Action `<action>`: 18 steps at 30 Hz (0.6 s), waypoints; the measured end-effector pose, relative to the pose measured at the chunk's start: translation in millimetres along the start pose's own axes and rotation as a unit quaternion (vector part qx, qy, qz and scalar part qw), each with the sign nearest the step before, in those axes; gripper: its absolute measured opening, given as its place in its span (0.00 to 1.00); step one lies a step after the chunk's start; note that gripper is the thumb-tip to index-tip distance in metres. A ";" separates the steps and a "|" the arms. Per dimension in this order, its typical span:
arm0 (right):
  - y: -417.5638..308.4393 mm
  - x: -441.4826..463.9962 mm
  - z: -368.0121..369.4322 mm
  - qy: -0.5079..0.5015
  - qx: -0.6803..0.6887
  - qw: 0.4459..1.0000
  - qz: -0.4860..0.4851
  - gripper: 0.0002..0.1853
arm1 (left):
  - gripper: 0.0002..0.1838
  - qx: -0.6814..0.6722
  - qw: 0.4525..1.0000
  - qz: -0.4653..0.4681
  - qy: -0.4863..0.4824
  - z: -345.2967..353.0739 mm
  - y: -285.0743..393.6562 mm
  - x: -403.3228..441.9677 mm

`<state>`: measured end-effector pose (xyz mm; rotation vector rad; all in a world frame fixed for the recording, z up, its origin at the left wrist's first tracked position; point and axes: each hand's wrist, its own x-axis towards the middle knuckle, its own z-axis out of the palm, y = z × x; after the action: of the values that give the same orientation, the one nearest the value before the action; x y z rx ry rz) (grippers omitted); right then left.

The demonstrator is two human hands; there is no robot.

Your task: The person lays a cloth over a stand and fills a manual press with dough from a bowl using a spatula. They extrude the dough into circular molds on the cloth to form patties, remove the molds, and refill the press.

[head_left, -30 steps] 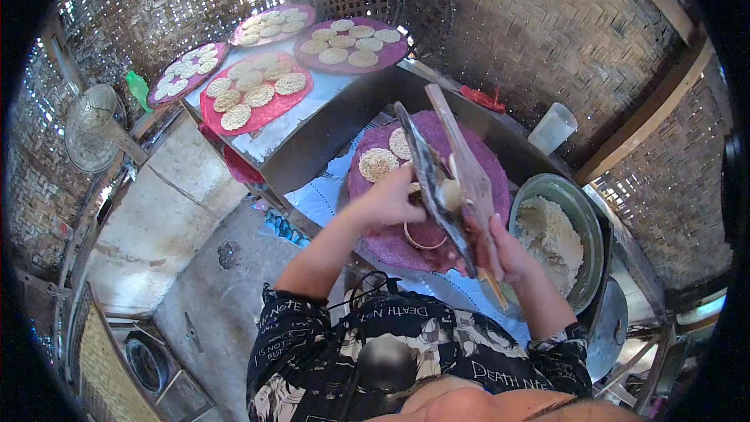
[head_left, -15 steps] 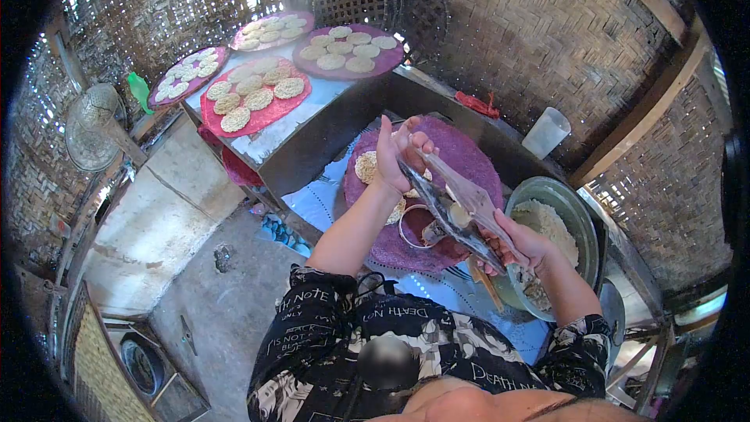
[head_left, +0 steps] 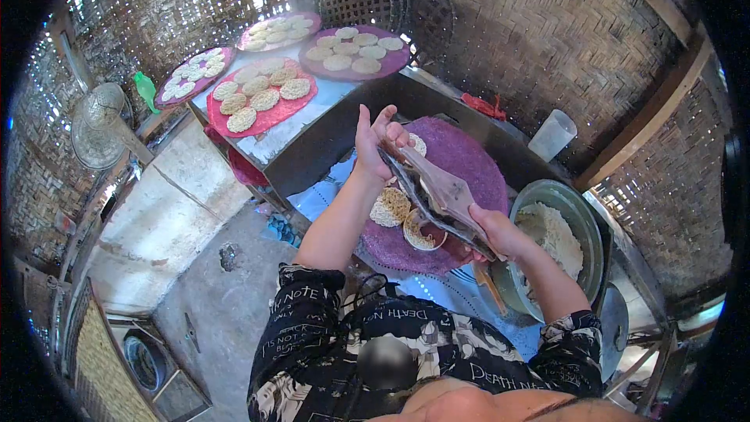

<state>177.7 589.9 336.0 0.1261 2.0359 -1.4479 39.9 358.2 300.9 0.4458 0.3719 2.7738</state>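
Observation:
My right hand (head_left: 500,233) grips the lower right end of a dark flat panel (head_left: 412,189) and a cloudy, flexible sheet (head_left: 447,185), which lie face to face at a slant. At their upper left end is my left hand (head_left: 379,141), palm against the panel, thumb raised and fingers apart. Anything between the two layers is mostly hidden. Below them lies a round purple mat (head_left: 476,158) with pale, textured discs (head_left: 384,211). A white ring (head_left: 424,241) sits on the mat beside the discs, with crumbly pale material inside.
A green basin (head_left: 591,254) of pale dough or flour stands at the right, near a wooden handle (head_left: 491,287). A translucent cup (head_left: 552,135) and red cloth (head_left: 483,105) rest on the back ledge. Several disc-covered mats, one red (head_left: 273,120), lie at the upper left.
My left hand has moved up from beside the panel's middle to its upper left end, its fingers opening. Panel and sheet have tilted left and come closer together.

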 end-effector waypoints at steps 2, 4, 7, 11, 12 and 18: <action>1.2 1.0 -4.9 0.024 -0.013 1.000 -0.010 0.29 | 0.29 -0.002 1.000 0.005 0.011 -2.4 -2.9 2.9; 0.6 -1.3 -9.2 0.050 -0.040 0.998 -0.014 0.28 | 0.29 -0.006 0.999 0.007 0.031 -2.9 -10.4 4.5; -4.4 -14.3 -11.9 0.080 -0.088 0.993 -0.010 0.28 | 0.28 -0.028 0.999 0.010 0.041 -5.3 -24.0 3.3; -3.1 -26.9 -12.4 0.083 -0.112 0.990 0.000 0.28 | 0.27 -0.056 0.996 -0.014 0.066 -12.3 -34.5 -4.1; -1.9 -29.3 -11.7 0.083 -0.117 0.990 0.002 0.28 | 0.28 -0.064 0.995 -0.023 0.073 -14.6 -35.3 -7.2; 10.6 -29.2 5.3 0.073 -0.095 0.993 -0.001 0.28 | 0.27 -0.054 0.993 -0.014 0.102 -11.6 -28.3 -26.4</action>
<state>207.8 597.3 342.0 0.1539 2.2821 -1.2708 67.0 373.0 274.9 0.1289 0.2694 2.8019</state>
